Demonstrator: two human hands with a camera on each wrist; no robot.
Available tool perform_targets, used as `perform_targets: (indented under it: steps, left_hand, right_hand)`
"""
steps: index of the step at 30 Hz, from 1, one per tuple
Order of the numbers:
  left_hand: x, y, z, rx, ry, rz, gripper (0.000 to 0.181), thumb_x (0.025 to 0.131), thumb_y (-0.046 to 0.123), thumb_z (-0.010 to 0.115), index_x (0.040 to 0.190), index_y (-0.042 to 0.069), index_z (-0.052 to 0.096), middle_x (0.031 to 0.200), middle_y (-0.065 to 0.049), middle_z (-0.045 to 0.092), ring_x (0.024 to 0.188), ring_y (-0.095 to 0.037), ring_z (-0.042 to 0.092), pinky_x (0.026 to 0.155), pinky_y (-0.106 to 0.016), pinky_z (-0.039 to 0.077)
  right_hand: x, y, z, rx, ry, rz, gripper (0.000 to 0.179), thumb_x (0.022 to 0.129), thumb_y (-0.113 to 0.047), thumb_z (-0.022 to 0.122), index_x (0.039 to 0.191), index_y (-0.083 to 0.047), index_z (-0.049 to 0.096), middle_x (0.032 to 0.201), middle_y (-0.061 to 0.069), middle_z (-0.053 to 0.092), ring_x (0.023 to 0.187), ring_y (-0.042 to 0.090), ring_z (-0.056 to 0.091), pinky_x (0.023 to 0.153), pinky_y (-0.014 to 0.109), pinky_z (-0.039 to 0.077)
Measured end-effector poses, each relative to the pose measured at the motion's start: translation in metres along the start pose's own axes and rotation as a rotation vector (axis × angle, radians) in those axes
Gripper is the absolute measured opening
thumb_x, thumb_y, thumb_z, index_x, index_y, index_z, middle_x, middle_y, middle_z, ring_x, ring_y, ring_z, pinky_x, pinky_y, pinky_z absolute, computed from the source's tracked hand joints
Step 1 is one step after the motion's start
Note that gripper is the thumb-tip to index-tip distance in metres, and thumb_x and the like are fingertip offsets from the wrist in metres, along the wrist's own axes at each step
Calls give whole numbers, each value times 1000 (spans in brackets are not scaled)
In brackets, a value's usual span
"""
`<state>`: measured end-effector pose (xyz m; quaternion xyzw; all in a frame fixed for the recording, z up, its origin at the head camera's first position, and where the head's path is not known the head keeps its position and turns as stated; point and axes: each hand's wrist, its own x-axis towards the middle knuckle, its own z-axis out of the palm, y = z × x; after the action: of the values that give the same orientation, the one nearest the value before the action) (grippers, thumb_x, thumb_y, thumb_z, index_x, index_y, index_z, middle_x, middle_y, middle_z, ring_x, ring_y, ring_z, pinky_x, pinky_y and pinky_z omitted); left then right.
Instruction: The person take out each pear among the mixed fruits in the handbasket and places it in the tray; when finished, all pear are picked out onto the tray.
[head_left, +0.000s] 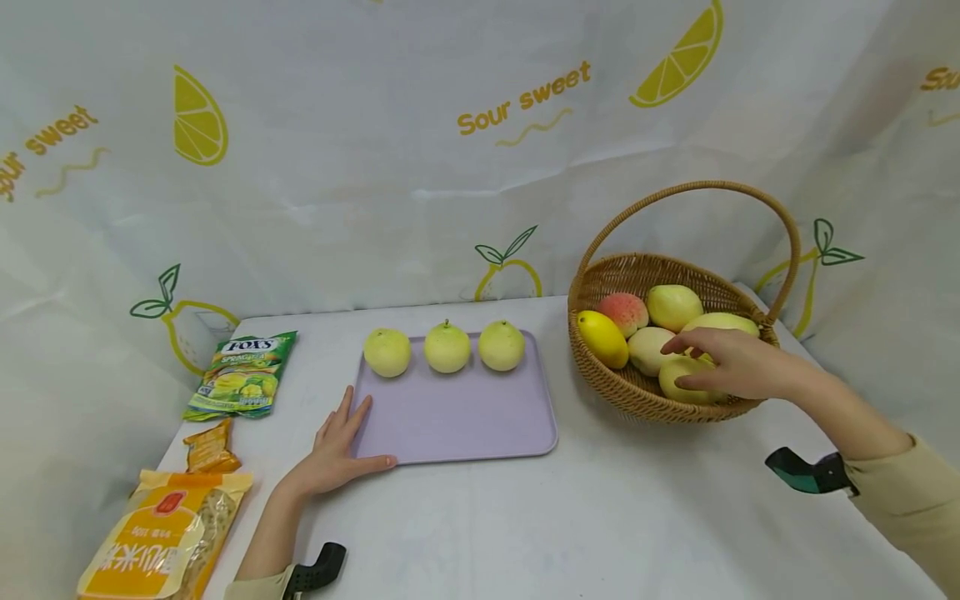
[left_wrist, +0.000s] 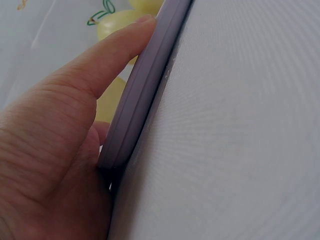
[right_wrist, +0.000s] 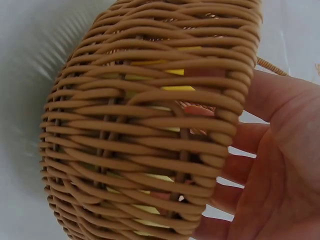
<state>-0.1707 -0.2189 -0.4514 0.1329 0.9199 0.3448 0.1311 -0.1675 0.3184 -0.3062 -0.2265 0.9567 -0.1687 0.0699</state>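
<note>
A lilac tray (head_left: 457,425) lies on the white table with three round pale-green pears (head_left: 447,347) in a row along its far side. My left hand (head_left: 337,454) rests at the tray's near left corner, fingers spread on its left side and thumb (left_wrist: 115,50) along the front rim. To the right stands a wicker basket (head_left: 637,404) of fruit. Inside it, my right hand (head_left: 738,362) reaches over a yellow-green fruit (head_left: 686,379), fingers and thumb spread apart across it. The basket wall (right_wrist: 145,130) hides the fingertips in the right wrist view.
Also in the basket are a yellow lemon-like fruit (head_left: 602,339), a reddish peach (head_left: 624,314) and several pale fruits (head_left: 673,307). The basket's tall handle (head_left: 690,187) arches above. At left lie a green candy bag (head_left: 243,375), a small orange packet (head_left: 211,450) and a yellow food bag (head_left: 165,537).
</note>
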Motion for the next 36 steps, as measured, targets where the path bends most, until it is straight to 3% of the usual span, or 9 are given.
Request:
perform_targets:
  steps: [9,22,29,36]
  left_hand:
    - [1,-3,0,0,0,0,108,80,49,76,155,2,15,160,-20,-14,141,-52,-11,109,-66,-6]
    - [1,-4,1,-5,6,9,108,80,48,76,155,2,15,161,-19,-14,141,-53,-10,109,-66,-6]
    - [1,-5,0,0,9,10,108,80,49,76,155,1,15,161,-20,-14,141,-52,-10,109,-67,-5]
    - [2,-5,1,0,-7,-7,109,80,50,75,156,3,13,160,-19,-15,141,-53,-12,109,-67,-6]
  right_hand:
    - [9,10,-3,-60,-142,-7,48,81,-20,79,119,4,62,115,10,64,107,35,58,89,51,49]
    - [17,13,3,-193,-217,-51,49,73,-14,81,117,-5,60,107,7,60,95,27,57,80,46,47]
    - [23,10,-1,-172,-275,-83,48,74,-11,79,118,-8,60,114,2,61,102,25,57,85,46,48]
    - [29,8,-8,-95,-378,-2,54,72,-14,79,122,-6,57,110,-1,59,92,17,51,79,36,47]
